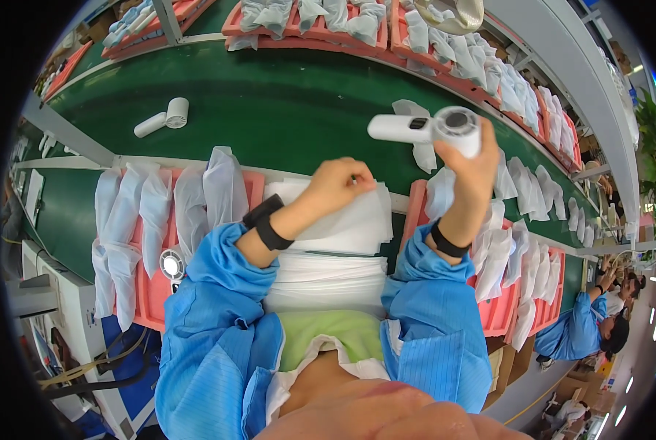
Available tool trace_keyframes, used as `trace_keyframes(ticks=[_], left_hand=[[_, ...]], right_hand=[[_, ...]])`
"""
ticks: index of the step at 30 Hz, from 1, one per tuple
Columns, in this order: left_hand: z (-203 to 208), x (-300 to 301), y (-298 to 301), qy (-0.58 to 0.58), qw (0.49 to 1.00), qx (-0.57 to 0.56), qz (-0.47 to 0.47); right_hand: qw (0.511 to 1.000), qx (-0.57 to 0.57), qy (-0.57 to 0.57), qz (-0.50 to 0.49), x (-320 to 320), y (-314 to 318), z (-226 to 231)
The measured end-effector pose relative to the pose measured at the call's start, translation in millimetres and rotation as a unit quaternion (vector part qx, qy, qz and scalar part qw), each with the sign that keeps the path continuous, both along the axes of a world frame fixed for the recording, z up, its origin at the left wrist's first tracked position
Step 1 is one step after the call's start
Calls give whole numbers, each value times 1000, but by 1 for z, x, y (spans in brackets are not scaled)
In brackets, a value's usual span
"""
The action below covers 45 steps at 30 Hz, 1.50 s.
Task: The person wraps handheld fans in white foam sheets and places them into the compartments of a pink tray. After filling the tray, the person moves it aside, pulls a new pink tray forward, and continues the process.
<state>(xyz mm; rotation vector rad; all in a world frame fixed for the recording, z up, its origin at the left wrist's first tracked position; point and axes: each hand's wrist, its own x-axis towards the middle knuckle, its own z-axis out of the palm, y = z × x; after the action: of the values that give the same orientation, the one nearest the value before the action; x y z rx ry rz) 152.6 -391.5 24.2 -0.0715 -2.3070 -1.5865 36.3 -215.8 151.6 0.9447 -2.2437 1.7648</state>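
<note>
A white handheld fan with a round head and a dark panel on its handle is in my right hand. The fingers wrap round the fan head, and the handle points left over the green belt. My left hand hovers at the top of a stack of white translucent bags, its fingers curled closed with nothing visible in them. Whether the fingertips touch the top bag I cannot tell. A thicker pile of white bags lies nearer my chest. Just beyond the fan, a pale bag rests on the belt.
Another white fan lies at the belt's left. Pink trays with bagged pieces flank me; a bare fan sits in the left one. More filled trays line the far side. A co-worker is at the right.
</note>
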Motion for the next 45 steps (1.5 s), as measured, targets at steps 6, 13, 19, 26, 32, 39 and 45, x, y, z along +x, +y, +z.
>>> trace_keyframes(ticks=[6, 13, 19, 26, 32, 39, 45], left_hand=[[38, 11, -33, -33, 984, 176, 1], [73, 29, -32, 101, 941, 315, 69], [84, 43, -36, 119, 891, 433, 70], [78, 45, -2, 218, 958, 81, 167], [74, 36, 4, 305, 925, -102, 203], [79, 30, -14, 210, 937, -161, 226], [87, 38, -48, 193, 962, 178, 78]], right_hand=[[986, -57, 50, 147, 7, 18, 9], [969, 24, 116, 216, 36, -42, -9], [955, 67, 225, 180, 60, -78, -30], [958, 61, 248, 134, 52, -82, -40], [958, 59, 280, 18, 37, -81, -48], [994, -4, 37, 104, 52, -84, -51], [970, -39, 114, 211, 43, -80, -41]])
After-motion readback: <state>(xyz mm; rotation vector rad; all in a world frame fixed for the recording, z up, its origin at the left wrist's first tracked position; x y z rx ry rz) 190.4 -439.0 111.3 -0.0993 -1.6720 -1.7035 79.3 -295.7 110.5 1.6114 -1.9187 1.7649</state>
